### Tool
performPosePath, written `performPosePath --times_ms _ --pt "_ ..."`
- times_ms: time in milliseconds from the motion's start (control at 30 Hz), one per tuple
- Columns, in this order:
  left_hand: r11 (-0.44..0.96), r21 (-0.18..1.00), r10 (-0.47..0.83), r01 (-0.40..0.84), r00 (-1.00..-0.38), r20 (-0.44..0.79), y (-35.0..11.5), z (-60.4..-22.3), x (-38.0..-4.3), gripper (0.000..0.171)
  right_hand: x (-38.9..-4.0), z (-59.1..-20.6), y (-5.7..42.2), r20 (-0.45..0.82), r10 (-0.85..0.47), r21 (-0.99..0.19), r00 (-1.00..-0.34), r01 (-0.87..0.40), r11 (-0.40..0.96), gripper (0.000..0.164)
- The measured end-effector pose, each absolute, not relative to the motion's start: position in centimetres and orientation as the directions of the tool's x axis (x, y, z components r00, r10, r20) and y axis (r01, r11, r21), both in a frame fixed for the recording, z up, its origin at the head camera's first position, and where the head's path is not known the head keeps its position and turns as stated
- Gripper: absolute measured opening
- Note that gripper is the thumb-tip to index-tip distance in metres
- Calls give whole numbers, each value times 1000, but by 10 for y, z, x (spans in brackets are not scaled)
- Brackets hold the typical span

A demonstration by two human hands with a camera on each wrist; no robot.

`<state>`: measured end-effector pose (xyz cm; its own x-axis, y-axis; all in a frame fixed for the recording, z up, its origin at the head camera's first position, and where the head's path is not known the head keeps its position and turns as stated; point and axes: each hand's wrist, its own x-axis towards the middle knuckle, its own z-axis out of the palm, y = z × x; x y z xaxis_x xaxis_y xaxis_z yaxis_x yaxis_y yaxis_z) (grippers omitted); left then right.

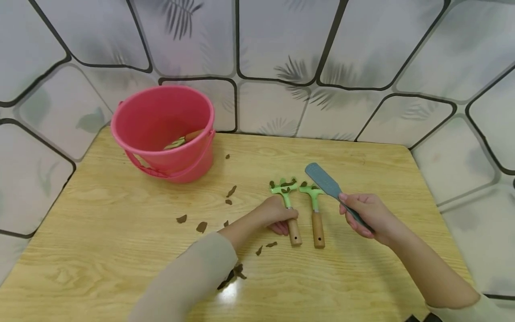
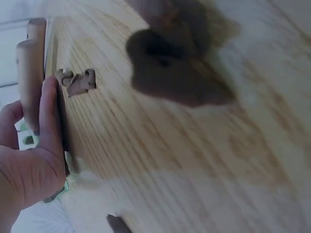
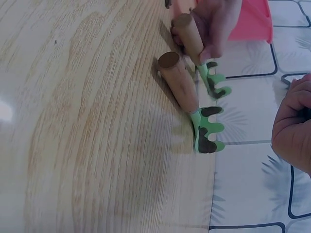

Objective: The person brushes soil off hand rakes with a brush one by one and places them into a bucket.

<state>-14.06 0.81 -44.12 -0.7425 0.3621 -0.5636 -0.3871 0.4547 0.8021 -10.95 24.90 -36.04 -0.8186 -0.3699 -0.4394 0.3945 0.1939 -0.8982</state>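
Observation:
My left hand [image 1: 279, 217] pinches the wooden handle of a small green hand rake [image 1: 295, 233] between thumb and fingers. The rake lies on the wooden table, brown bits stuck on its tines. A second, matching hand rake [image 1: 318, 228] lies just right of it, untouched, with brown stains on its tines in the right wrist view too. Raised above the table, my right hand [image 1: 372, 217] grips a grey-blue spatula [image 1: 325, 181] by its thin handle, blade pointing up and left. In the left wrist view the thumb and fingers of my left hand [image 2: 31, 167] straddle the handle [image 2: 30, 73].
A pink bucket [image 1: 173, 167] stands at the back left, with a wooden-handled tool [image 1: 194, 135] inside. Brown flakes [image 1: 201, 227] are scattered left of the rakes, and a small heap [image 1: 238, 271] lies near my left sleeve. A patterned wall covering [image 1: 277, 107] borders the table.

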Motion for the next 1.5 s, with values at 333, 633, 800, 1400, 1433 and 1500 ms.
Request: performPosePath --times_ms 333,633,800,1400,1433,1500 --pt "1 645 484 -764 -563 -669 -6 -447 -143 26 -109 -362 255 -444 -361 -896 -820 403 187 38" --pt "-209 453 653 -866 -469 -595 -24 -448 -135 38 -112 -360 256 -441 -370 -897 -818 396 196 38" --pt "-238 429 646 -872 -472 -600 -30 -441 -131 32 -112 -359 256 -438 -377 -899 -816 391 200 38" --pt "-272 363 773 -891 -427 -469 -78 -382 -82 27 -92 -349 246 -325 -540 -889 -776 56 455 33" --pt "-266 364 783 -893 -420 -458 -81 -380 -80 27 -89 -349 242 -316 -537 -868 -782 9 497 31" --pt "-245 381 797 -891 -409 -444 -87 -376 -75 27 -85 -347 236 -289 -553 -832 -782 -81 549 28"
